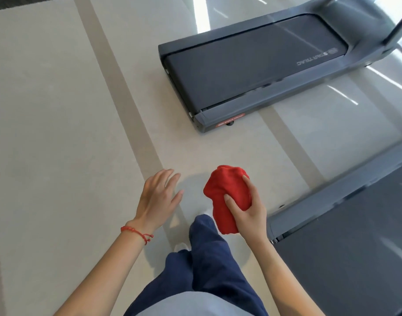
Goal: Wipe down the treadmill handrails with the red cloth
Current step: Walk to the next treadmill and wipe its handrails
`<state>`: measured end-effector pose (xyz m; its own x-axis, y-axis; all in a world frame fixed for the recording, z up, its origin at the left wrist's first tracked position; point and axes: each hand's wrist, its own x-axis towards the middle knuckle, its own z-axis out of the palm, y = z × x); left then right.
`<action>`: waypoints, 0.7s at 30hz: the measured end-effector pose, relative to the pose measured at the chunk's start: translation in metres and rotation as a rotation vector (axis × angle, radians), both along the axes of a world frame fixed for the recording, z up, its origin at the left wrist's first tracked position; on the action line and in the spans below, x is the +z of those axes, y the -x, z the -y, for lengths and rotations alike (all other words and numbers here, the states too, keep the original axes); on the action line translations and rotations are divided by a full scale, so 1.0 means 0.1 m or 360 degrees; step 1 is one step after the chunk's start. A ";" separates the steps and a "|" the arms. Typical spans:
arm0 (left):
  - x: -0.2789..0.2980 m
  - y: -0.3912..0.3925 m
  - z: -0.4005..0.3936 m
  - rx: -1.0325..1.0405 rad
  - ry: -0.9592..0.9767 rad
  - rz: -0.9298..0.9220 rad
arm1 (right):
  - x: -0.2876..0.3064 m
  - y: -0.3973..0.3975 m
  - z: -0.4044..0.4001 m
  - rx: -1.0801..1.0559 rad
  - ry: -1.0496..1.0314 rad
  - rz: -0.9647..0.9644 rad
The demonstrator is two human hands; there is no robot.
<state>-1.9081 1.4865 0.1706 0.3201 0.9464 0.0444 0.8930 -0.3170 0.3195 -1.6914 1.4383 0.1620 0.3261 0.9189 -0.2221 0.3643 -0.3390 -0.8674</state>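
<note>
**Red cloth bunched in the right hand, treadmills ahead**

The person is standing on a pale floor (58, 133) crossed by darker grey stripes, looking down at both hands. The right hand (249, 209), at lower centre of the frame, is gripping the red cloth (225, 197): the thumb is pressing across its near side and the fingers are curling round its far side. The cloth is wadded into a lumpy bundle, its long axis running roughly up and down the frame, the rounded end pointing toward the top and slightly left, the narrower tail hanging out below the palm toward the bottom of the frame.

The left hand (157, 198), just left of the cloth and apart from it, is holding nothing; its fingers are lying straight and slightly spread, pointing toward the upper right. A red string bracelet (137, 232) is sitting on that wrist.

A dark grey treadmill (252, 71) is lying in the upper right of the frame, well apart from the hands, its belt running diagonally from lower left up to upper right, with lettering reading STAR TRAC on the deck. The rear corner of a second treadmill (345, 236) is showing at the lower right edge, near the right hand. No handrail is clearly showing; only a dark upright is crossing the top right corner.

Navy trousers (209, 258) and white shoes are showing below the hands at bottom centre.
</note>
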 end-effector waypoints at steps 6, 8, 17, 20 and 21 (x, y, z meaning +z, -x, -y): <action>0.00 -0.37 -0.82 -0.0161 0.0014 -0.0047 | -0.02 -0.27 -0.58 -0.0130 -0.0028 -0.0033; 0.03 -0.52 -1.09 -0.0231 -0.0008 -0.0059 | -0.01 -0.40 -0.77 -0.0212 -0.0038 -0.0029; 0.12 -1.19 -1.99 -0.0567 -0.0056 -0.0069 | 0.08 -0.87 -1.31 -0.0598 -0.0063 -0.0034; 0.10 -1.46 -2.28 -0.0709 -0.0039 -0.0082 | 0.07 -0.98 -1.42 -0.0745 -0.0012 -0.0027; 0.10 -1.56 -2.38 -0.0761 -0.0037 -0.0088 | 0.08 -1.01 -1.46 -0.0805 0.0000 -0.0037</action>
